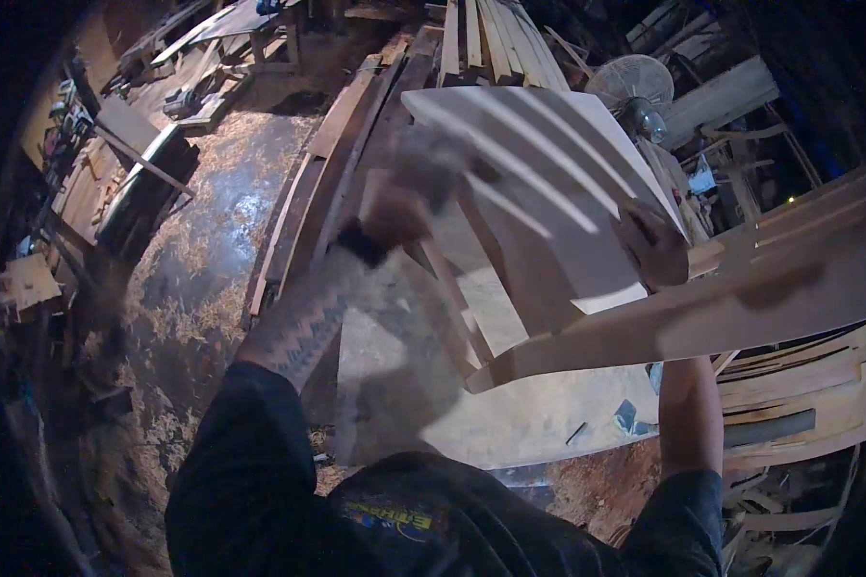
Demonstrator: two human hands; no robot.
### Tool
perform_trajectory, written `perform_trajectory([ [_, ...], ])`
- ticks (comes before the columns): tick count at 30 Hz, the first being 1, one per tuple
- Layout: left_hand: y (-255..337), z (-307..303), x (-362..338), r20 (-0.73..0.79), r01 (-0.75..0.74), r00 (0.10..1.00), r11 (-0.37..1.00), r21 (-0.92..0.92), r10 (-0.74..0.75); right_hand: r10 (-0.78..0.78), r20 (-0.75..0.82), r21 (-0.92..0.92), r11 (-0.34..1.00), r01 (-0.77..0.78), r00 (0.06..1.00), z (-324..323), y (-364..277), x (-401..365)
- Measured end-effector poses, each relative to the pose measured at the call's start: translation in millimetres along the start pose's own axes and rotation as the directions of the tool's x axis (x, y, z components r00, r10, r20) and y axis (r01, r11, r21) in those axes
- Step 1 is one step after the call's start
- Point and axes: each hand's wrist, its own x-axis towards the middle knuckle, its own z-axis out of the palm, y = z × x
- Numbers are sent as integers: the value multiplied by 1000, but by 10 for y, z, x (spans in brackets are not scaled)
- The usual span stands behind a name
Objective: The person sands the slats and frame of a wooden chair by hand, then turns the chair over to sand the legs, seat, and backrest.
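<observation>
My left hand (394, 216), blurred by motion and with a dark band at the wrist, is closed round a dark tool (438, 168) too smeared to make out. Under and beside it lies a pale board (568, 173) crossed by light stripes. A long curved wooden piece (664, 322) runs from the middle to the right edge, with a narrow wooden bar (450, 298) meeting its left end. My right forearm passes beneath the curved piece; my right hand (654, 245) shows beyond it, its fingers bent round the wood. A pale work surface (510, 423) lies below.
Long planks (332, 144) stretch away left of the work surface. A round fan (635, 87) stands at the back right. Curved wood pieces (799, 394) are stacked at the right. Shavings cover the floor (212, 250). A small dark object (576, 434) lies on the near surface.
</observation>
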Motion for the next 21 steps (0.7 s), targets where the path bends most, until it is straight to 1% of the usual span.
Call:
perform_trajectory([
  [2, 749, 202, -71, 45, -148, 988, 989, -16, 149, -162, -33, -93, 983, 158, 986, 6, 93, -36],
  [3, 1039, 245, -82, 90, -225, 970, 974, -26, 227, -141, -18, -121, 983, 138, 990, -61, -30, -12],
  [4, 1149, 209, -58, 138, -283, 950, 959, -5, 281, -168, -18, -142, 976, 164, 986, -62, -72, -7],
  [5, 1076, 114, 7, 185, -325, 933, 944, 58, 310, -196, -17, -163, 968, 190, 981, -64, -114, -5],
  [7, 662, -175, 229, 282, -389, 909, 869, 306, 307, -175, -21, -147, 974, 170, 984, -72, -157, 9],
  [8, 512, -290, 301, 322, -414, 899, 812, 410, 296, -104, -14, -91, 991, 102, 995, -76, -168, 1],
  [9, 464, -366, 350, 342, -434, 892, 766, 474, 294, -38, -9, -33, 999, 38, 999, -75, -173, -11],
  [10, 559, -356, 341, 321, -383, 912, 811, 443, 256, 23, 1, 17, 1000, -23, 1000, -87, -179, -14],
  [11, 749, -262, 283, 281, -330, 931, 868, 371, 234, 72, 10, 56, 996, -72, 997, -94, -185, -7],
  [13, 1375, 19, 53, 222, -293, 940, 947, 128, 261, 139, 27, 120, 983, -141, 990, -106, -201, -10],
  [14, 1562, 91, -19, 220, -304, 933, 951, 58, 285, 156, 33, 139, 977, -159, 987, -99, -204, -15],
  [15, 1552, 78, -39, 238, -313, 926, 949, 48, 294, 176, 38, 159, 971, -180, 984, -95, -198, -15],
  [17, 1076, -160, 129, 317, -277, 927, 937, 213, 202, 211, 52, 197, 956, -217, 976, -86, -200, -25],
  [19, 812, -380, 275, 369, -128, 929, 931, 341, -7, 241, 62, 235, 940, -248, 969, -85, -206, -39],
  [20, 818, -361, 266, 334, -114, 942, 931, 348, -9, 254, 68, 246, 933, -263, 965, -86, -210, -45],
  [21, 1009, -257, 179, 272, -111, 962, 958, 264, 36, 266, 74, 261, 925, -276, 961, -90, -217, -41],
])
